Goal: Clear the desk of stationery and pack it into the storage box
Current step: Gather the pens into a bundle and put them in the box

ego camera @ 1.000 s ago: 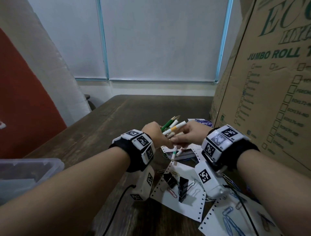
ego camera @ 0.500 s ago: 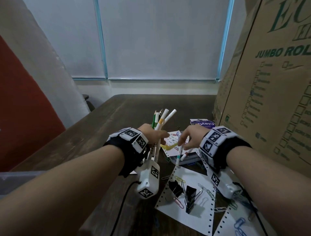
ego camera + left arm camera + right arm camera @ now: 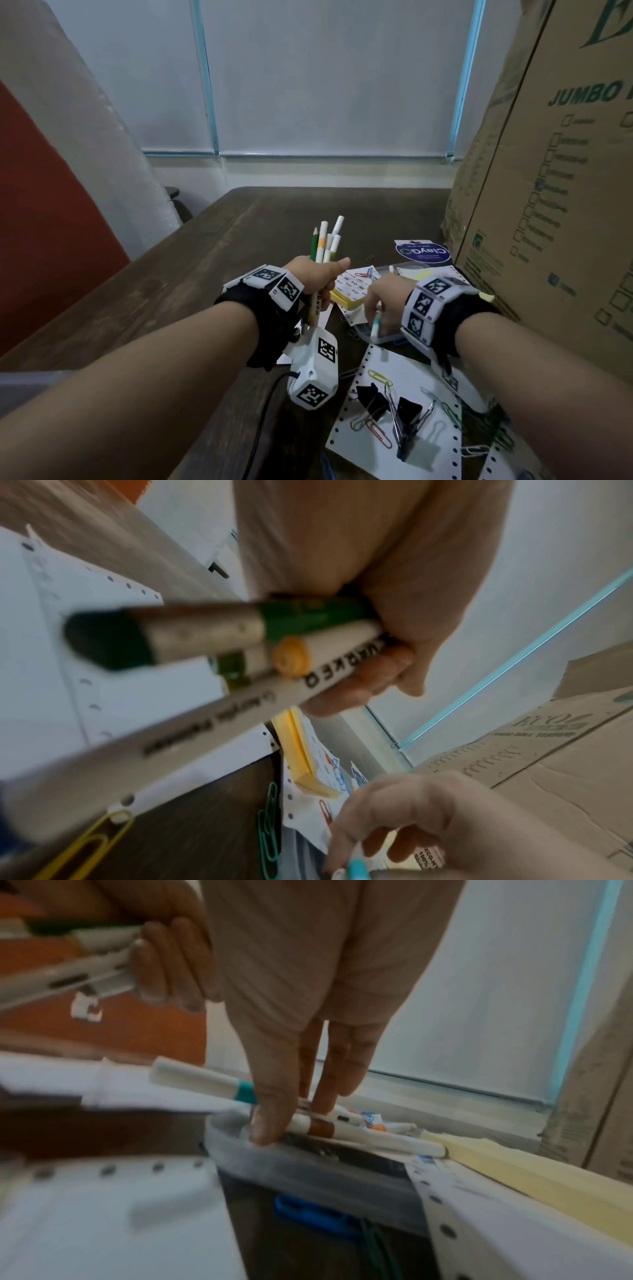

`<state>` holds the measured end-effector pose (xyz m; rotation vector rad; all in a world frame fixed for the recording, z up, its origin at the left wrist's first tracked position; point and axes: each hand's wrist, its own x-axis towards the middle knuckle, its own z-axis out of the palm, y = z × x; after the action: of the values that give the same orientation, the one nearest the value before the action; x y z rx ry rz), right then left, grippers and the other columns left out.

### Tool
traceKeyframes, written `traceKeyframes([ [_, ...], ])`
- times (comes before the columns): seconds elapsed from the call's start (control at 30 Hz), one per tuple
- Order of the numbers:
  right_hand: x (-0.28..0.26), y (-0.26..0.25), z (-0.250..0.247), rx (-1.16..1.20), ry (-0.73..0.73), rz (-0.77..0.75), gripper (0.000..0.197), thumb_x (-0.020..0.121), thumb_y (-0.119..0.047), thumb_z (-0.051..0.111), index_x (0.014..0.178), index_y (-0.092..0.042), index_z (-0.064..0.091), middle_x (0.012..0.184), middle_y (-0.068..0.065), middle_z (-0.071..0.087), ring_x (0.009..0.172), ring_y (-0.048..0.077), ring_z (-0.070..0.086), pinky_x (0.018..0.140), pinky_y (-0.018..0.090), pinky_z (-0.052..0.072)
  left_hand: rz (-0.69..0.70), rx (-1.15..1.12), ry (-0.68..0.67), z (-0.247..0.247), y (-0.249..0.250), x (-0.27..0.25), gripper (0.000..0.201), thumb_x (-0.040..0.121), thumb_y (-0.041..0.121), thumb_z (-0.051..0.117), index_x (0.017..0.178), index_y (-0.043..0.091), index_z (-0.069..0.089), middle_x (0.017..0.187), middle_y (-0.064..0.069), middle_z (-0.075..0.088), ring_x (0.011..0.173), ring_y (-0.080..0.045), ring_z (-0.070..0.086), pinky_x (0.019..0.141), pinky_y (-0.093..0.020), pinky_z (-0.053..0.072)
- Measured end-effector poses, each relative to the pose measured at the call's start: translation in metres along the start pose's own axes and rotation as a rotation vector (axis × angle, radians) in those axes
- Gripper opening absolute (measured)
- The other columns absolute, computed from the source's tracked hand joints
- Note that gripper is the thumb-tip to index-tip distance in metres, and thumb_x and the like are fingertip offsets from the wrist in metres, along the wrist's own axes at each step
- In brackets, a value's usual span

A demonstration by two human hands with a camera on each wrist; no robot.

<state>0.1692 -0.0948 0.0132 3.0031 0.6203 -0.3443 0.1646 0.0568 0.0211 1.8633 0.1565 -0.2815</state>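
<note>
The desk (image 3: pixel 205 281) is dark brown wood with a visible grain, and it reaches back to a pale wall under a big window (image 3: pixel 329 75) that has light blue frames and a white blind. On the left side of the room stands something orange-red (image 3: pixel 41 219) with a pale wrapped shape leaning in front of it. On the right a tall cardboard carton (image 3: pixel 548 212) with green print stands on the desk.

The left hand (image 3: pixel 313 274) is closed in a fist around a bundle of pens (image 3: pixel 325 240), white markers together with a green pencil, and holds them upright above the desk. The left wrist view shows the fingers (image 3: pixel 369 685) curled around the barrels.

The right hand (image 3: pixel 383 298) reaches down to a small clear tray (image 3: pixel 308 1167) which lies near the carton. Its thumb and fingers pinch a white marker with a teal band (image 3: pixel 209 1083), and the fingertips also touch a second marker with a brown band (image 3: pixel 359 1131) lying on the tray. A yellow pad of sticky notes (image 3: pixel 349 301) and a sheet of stickers lie just beside it.

Closer to the person, white perforated paper sheets (image 3: pixel 411 455) cover the desk, with black binder clips (image 3: pixel 387 404) and coloured paper clips (image 3: pixel 376 375) on them. A blue and white package (image 3: pixel 423 251) lies farther back near the carton. At the left edge of the head view a grey blurred corner shows (image 3: pixel 30 383); I cannot tell if it is the storage box.
</note>
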Motion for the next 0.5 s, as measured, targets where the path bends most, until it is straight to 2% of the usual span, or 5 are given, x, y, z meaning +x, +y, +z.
traceKeyframes([
  [0.1, -0.009, 0.012, -0.016, 0.312, 0.176, 0.043, 0.021, 0.074, -0.016, 0.076, 0.095, -0.016, 0.074, 0.08, -0.01, 0.065, 0.074, 0.006, 0.058, 0.063, 0.015, 0.041, 0.04, -0.019, 0.024, -0.003, 0.0, 0.0, 0.039, 0.082, 0.041, 0.068, 0.065, 0.013, 0.047, 0.051, 0.0, 0.046, 0.045, -0.016, 0.043, 0.059, -0.031, 0.045],
  [0.23, -0.024, 0.019, -0.035, 0.812, 0.349, -0.006, 0.016, 0.079, -0.011, 0.071, 0.095, -0.009, 0.071, 0.082, -0.002, 0.07, 0.077, 0.007, 0.065, 0.066, 0.012, 0.05, 0.141, -0.005, 0.048, -0.006, 0.004, -0.009, 0.036, 0.085, 0.045, 0.063, 0.073, 0.012, 0.057, 0.06, 0.001, 0.059, 0.052, -0.013, 0.054, 0.056, -0.024, 0.049],
  [0.37, -0.035, 0.009, -0.043, 1.184, 0.363, -0.054, 0.012, 0.081, 0.001, 0.065, 0.092, -0.002, 0.067, 0.081, 0.008, 0.07, 0.067, 0.012, 0.07, 0.062, 0.016, 0.058, 0.239, 0.009, -0.042, 0.001, 0.01, -0.026, 0.045, 0.082, 0.052, 0.061, 0.098, 0.01, 0.066, 0.101, -0.003, 0.073, 0.09, -0.018, 0.069, 0.081, -0.035, 0.056],
  [0.4, -0.037, 0.007, -0.045, 1.244, 0.373, -0.065, 0.01, 0.081, 0.004, 0.063, 0.087, -0.003, 0.067, 0.079, 0.009, 0.069, 0.061, 0.011, 0.07, 0.059, 0.016, 0.058, 0.268, -0.002, -0.071, 0.004, 0.011, -0.03, 0.043, 0.082, 0.051, 0.062, 0.097, 0.01, 0.067, 0.1, -0.007, 0.073, 0.089, -0.018, 0.07, 0.079, -0.035, 0.057],
  [0.5, -0.043, 0.003, -0.048, 1.325, 0.417, -0.095, 0.01, 0.081, 0.001, 0.064, 0.078, -0.008, 0.066, 0.077, 0.01, 0.068, 0.056, 0.013, 0.068, 0.056, 0.018, 0.058, 0.314, -0.13, -0.165, 0.015, 0.015, -0.044, 0.015, 0.091, 0.026, 0.06, 0.089, 0.011, 0.063, 0.074, -0.005, 0.067, 0.055, -0.012, 0.065, 0.058, -0.027, 0.055],
])
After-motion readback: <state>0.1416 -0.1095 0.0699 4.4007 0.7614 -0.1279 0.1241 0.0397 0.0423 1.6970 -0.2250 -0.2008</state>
